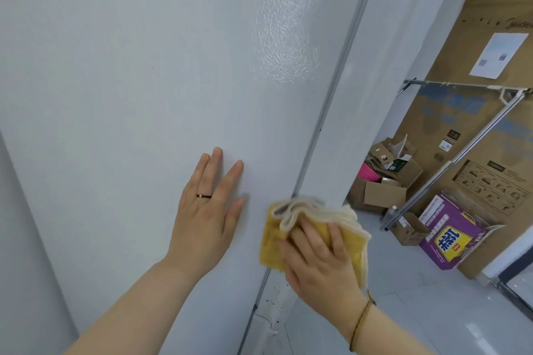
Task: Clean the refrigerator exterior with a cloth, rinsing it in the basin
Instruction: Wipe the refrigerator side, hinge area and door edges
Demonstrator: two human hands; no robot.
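Pressing cloth (270,242) on refrigerator (144,66), right grip (317,265) curled, left grip (204,216) flat

Left grip (206,210) flat on refrigerator panel (144,66), just left of right grip (317,262), not touching it. Cloth (271,242) under right grip, held against seam (331,112) at panel's right edge. Right of right grip and farther back: floor (418,311) carrying open boxes (386,181); detergent box (450,236) right of them; rack frame (461,138) slanting between. Large carton (490,66) behind all.
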